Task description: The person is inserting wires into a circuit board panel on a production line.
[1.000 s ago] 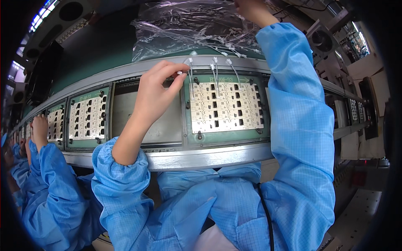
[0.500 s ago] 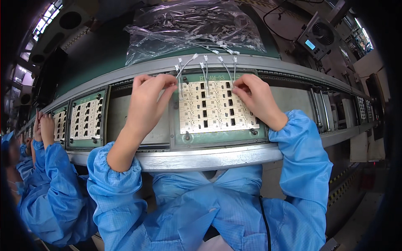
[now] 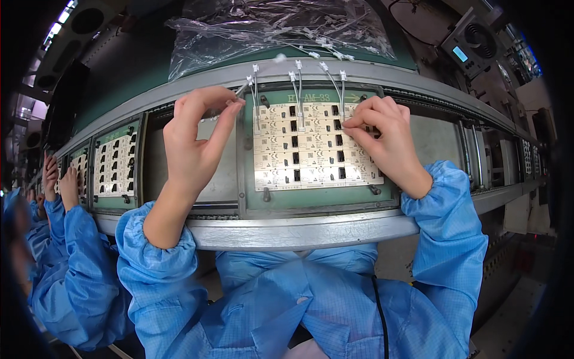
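Observation:
Before me a green fixture (image 3: 311,197) carries a panel of white circuit boards (image 3: 281,160) with black connectors in columns. Several grey wires with white plugs (image 3: 299,64) stick out past its far edge, their near ends lying on the panel. My left hand (image 3: 196,139), beside the fixture's far left corner, pinches a grey connector wire (image 3: 244,88) between thumb and fingertips; its far plug is blurred. Over the panel's right part, my right hand (image 3: 385,133) has thumb and forefinger closed at the near end of another wire (image 3: 342,96). Its fingertips hide that end.
A clear plastic bag (image 3: 275,36) of wires lies beyond the conveyor's far rail (image 3: 209,84). The near metal rail (image 3: 299,230) runs in front of me. To the left stand more fixtures (image 3: 116,164), with a co-worker's hand (image 3: 69,186) nearby. A fan device (image 3: 469,42) stands far right.
My left hand has moved slightly left, drawing a wire off the panel's far left. My right hand stays by the right-hand wire, its fingers a bit more curled. The view has shifted slightly.

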Tool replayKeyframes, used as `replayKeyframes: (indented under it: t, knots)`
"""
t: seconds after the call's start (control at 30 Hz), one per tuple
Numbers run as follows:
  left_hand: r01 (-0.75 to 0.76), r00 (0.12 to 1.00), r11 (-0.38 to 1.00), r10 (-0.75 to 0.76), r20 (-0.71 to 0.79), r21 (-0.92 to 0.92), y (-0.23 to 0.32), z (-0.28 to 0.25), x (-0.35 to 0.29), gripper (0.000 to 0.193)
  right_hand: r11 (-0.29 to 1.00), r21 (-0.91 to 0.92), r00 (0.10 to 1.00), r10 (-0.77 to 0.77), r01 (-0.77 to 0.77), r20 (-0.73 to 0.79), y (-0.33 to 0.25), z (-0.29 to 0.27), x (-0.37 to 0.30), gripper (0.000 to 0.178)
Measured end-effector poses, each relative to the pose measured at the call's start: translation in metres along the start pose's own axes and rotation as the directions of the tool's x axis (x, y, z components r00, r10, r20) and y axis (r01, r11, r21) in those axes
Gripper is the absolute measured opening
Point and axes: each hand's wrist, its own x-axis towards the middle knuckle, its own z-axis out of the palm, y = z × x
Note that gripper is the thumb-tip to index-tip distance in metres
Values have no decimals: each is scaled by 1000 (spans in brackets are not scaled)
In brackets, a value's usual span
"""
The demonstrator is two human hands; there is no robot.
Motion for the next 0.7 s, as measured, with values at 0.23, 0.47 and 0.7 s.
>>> replayKeyframes:
  t: [0.23,0.47,0.7]
  knots:
    - [15,995,1000,-17,100,28,0,-5,-3,13,1000,-3,997,-13,13,75,1,-6,3,8]
    - [3,994,999,-6,106,33,5,-8,-2,10,954,-126,961,-260,270,96,-2,-14,2,13]
    - [-268,956,797,151,251,541,29,3,-19,13,989,-99,993,-101,106,57,34,-17,45,18]
